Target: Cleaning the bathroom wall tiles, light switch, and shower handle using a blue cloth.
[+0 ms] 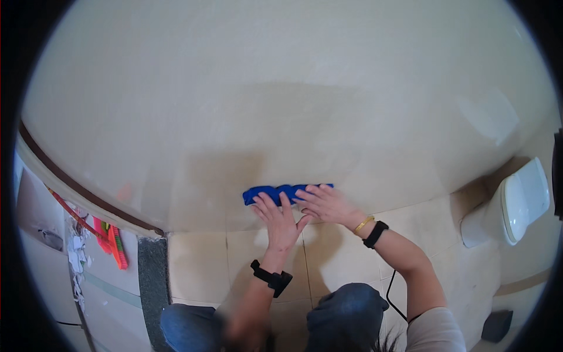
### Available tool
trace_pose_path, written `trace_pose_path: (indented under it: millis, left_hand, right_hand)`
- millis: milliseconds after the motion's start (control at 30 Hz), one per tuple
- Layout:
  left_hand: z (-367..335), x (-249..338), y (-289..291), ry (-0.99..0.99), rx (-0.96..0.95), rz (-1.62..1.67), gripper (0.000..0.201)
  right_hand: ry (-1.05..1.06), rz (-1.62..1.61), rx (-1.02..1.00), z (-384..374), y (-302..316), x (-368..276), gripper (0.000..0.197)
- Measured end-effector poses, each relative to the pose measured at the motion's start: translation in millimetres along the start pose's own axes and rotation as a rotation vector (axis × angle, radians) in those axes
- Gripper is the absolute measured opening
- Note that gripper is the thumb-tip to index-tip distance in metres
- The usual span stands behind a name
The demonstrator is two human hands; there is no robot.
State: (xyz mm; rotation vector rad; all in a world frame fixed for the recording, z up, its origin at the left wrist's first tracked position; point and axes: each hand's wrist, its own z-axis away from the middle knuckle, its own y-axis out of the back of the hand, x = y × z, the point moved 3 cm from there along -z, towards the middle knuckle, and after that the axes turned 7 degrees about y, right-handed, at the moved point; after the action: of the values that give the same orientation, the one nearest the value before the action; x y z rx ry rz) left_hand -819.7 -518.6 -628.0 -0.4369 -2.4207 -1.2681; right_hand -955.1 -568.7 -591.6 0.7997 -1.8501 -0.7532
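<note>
A rolled, twisted blue cloth (268, 192) lies lengthwise against the low part of the pale wall, just above the floor line. On its left half my left hand (281, 226) rests with fingers spread, the tips touching the cloth and the thumb pointing right. My right hand (328, 205) lies flatter across the cloth's right part, fingers stretched out over it and partly hiding it. Both hands are close together, with no fingers visibly wrapped round the cloth.
A white toilet (510, 208) stands at the right. Beyond a dark stone threshold (153, 287) at left lie a red dustpan (103, 236), an orange brush (119, 252) and paper scraps (76, 255). A dark bin-like object (497, 326) sits at lower right, on the tiled floor (199, 264) side.
</note>
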Motion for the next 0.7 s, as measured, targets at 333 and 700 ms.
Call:
trace_pose_path:
  millis: [333,700]
  left_hand:
    - [-142,163,116,-0.472,0.288,-0.035,0.071]
    - [-40,83,-11,-0.547,-0.156,-0.287,0.050]
  right_hand:
    - [-0.479,0.290,0.427,-5,145,130,0.055]
    - [-0.495,0.088,0.229,80,15,33,0.044]
